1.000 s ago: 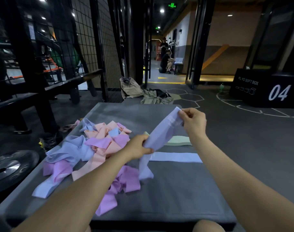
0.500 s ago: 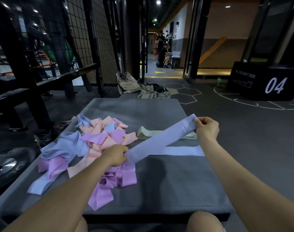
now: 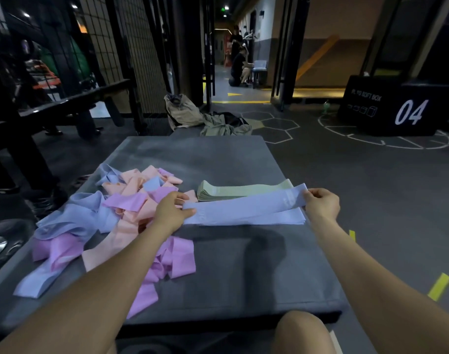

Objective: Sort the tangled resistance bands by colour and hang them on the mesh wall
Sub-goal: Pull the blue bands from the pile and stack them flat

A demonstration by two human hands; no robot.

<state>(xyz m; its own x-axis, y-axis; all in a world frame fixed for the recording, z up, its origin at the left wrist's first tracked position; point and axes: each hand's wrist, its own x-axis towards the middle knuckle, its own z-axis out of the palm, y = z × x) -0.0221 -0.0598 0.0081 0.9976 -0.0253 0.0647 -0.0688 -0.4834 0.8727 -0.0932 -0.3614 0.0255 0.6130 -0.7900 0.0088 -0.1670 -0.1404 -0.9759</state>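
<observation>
A light blue band (image 3: 246,206) is stretched flat between my two hands, low over another blue band (image 3: 282,218) that lies on the grey mat (image 3: 244,272). My left hand (image 3: 171,213) pinches its left end and my right hand (image 3: 321,203) pinches its right end. Just behind lies a neat stack of pale green bands (image 3: 241,191). To the left sits the tangled pile of blue, pink and purple bands (image 3: 111,221). The black mesh wall (image 3: 131,54) stands at the back left.
A black bench (image 3: 72,103) runs along the left by the mesh. Bags and clothes (image 3: 205,118) lie past the mat's far edge. A black box marked 04 (image 3: 402,108) stands at the back right. Two people are down the corridor (image 3: 240,65). A weight plate (image 3: 1,246) lies at left.
My hands drew apart and came down, pulling the blue band out straight and lowering it from a raised slant to just above the blue band on the mat.
</observation>
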